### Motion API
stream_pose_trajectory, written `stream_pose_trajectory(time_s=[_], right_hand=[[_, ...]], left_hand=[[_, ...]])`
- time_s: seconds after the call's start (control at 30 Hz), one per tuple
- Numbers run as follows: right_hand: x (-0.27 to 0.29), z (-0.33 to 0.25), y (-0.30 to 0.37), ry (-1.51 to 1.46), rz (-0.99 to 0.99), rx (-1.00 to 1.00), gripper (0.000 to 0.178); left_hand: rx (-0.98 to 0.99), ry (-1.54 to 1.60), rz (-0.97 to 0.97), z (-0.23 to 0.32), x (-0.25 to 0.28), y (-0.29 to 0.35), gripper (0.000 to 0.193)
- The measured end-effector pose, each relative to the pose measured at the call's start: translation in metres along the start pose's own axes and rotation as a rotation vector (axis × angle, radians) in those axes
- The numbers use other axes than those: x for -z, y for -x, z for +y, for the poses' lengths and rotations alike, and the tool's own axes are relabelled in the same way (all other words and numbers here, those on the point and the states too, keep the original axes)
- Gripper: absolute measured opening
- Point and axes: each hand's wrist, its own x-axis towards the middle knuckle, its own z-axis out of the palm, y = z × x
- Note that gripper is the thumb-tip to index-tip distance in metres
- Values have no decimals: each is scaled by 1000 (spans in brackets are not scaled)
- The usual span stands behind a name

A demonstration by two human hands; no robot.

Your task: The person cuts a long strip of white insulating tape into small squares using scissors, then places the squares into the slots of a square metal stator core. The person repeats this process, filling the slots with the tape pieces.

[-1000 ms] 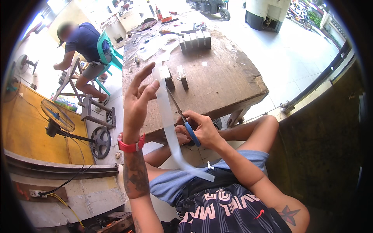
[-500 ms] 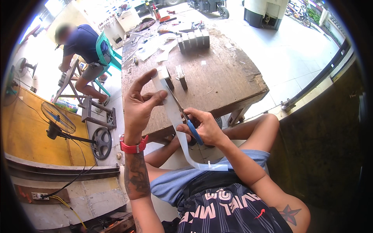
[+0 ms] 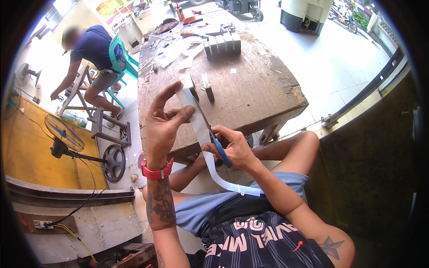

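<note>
Across the dark striped shirt point(image 3: 261, 241) runs a line of large, pale pink block lettering, with two bigger pale characters above it, nearer the waist, and a small red emblem point(image 3: 297, 246) on the right chest. Red print on the yellow-and-white background banner point(image 3: 108, 11) is too small and washed-out to read.

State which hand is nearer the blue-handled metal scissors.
Right: the right hand grips the scissors by the handle; the left hand is left of the blades, holding a translucent strip.

We've a pale strip point(image 3: 199, 126), curved, its tail toward five o'clock; alongside, blue-handled scissors point(image 3: 219, 149), blades toward eleven!
</note>
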Motion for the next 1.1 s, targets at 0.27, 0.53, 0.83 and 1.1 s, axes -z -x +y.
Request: stream_pose_trajectory(time_s=[0.27,0.53,0.83,1.1], right_hand=[[2,2,-3,24,15,51,52],[0,3,-1,-24,-2,-2,49],[-1,1,-3,-10,20,-3,49],[5,7,-7,60,3,119,46]], left_hand=[[36,-22,-33,-2,0,6,66],[41,5,-17,-3,-3,9,66],[40,-3,-15,-5,-7,17,64],[112,29,-58,-8,-14,30,64]])
